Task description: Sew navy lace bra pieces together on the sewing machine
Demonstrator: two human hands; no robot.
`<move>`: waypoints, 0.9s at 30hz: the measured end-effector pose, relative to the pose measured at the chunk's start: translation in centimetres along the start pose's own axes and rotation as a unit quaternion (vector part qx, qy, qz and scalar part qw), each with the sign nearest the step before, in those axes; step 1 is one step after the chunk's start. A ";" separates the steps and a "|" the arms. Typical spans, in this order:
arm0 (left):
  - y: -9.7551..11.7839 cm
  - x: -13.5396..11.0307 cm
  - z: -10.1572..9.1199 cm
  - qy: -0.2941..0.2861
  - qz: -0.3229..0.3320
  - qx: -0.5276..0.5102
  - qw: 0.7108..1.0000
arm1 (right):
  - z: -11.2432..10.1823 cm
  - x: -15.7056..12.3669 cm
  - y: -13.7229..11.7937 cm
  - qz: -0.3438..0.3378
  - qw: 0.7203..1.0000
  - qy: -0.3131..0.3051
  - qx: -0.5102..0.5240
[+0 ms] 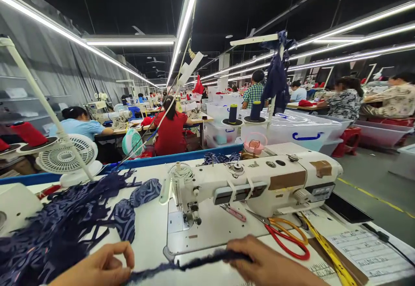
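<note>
At the bottom edge, my left hand [103, 265] pinches one end of a narrow dark blue strip of fabric [181, 265]. My right hand [266, 262] holds the other end with fingers closed over it. The strip stretches between the two hands, just in front of the white sewing machine [259, 182] and its needle plate [194, 230]. A heap of dark blue patterned fabric pieces [68, 221] lies on the table to the left of my left hand.
Red-handled scissors [287, 238], a yellow tape measure [327, 251] and a printed sheet [366, 251] lie to the right. A small white fan [69, 156] stands at the back left. Clear plastic bins [301, 130] and other seated workers sit beyond.
</note>
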State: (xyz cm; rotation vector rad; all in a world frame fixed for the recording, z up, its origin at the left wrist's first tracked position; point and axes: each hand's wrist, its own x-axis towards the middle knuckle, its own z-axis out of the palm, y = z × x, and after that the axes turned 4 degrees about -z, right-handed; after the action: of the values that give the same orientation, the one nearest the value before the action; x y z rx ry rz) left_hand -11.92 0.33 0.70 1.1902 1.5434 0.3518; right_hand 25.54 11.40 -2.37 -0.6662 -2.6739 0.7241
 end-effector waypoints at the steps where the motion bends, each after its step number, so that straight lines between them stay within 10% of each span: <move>1: 0.3 0.1 -0.8 0.033 0.003 0.004 0.999 | -1.2 0.3 0.4 -0.013 0.996 0.033 -0.078; 7: -0.6 2.3 -3.1 0.213 0.030 0.148 0.965 | -2.7 0.7 4.9 -0.142 0.892 0.136 -0.408; 13: -5.3 4.5 2.3 0.462 0.207 0.337 0.794 | 2.3 -1.7 5.4 -0.070 0.958 0.074 -0.270; 18: -2.0 8.3 9.5 0.372 0.393 0.353 0.763 | 5.7 2.4 2.5 -0.077 0.978 0.123 -0.148; 27: -3.0 9.9 13.7 0.325 0.333 0.418 0.780 | 8.4 4.6 2.2 -0.111 0.989 0.078 -0.062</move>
State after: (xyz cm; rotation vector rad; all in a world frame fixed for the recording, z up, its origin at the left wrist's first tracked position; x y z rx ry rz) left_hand -0.53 2.13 -11.99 2.5534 1.8779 0.6121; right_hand 19.14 12.09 -9.80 -0.4243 -2.6083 0.4316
